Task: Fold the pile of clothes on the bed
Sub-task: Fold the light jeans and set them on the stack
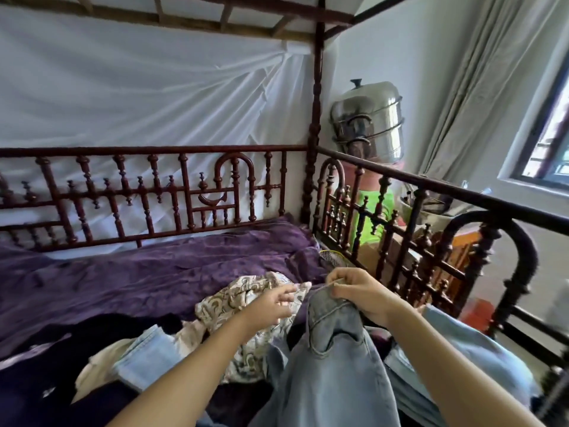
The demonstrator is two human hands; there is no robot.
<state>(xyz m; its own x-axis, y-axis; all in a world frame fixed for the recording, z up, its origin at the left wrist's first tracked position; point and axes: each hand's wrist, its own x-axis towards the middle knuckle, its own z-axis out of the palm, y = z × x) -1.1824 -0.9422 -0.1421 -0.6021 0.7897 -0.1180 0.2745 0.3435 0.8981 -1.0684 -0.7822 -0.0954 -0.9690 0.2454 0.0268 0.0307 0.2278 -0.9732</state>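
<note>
Light blue jeans [329,362] hang in front of me over the bed. My right hand [357,294] grips their waistband at the top, fingers curled round the denim. Just left of the waistband, my left hand [274,303] hovers with relaxed fingers, holding nothing that I can see. Below and left lies the pile of clothes: a beige patterned garment [243,297], a pale blue denim piece [147,355], a cream item [95,374] and dark garments [40,383]. More light denim [471,352] lies under my right forearm.
A purple blanket [154,272] covers the bed behind the pile. Carved dark-red wooden rails [147,192] close the far side and the right side [400,229]. A badminton racket head [332,257] lies by the right rail. Behind that rail stands a steel steamer pot [369,124].
</note>
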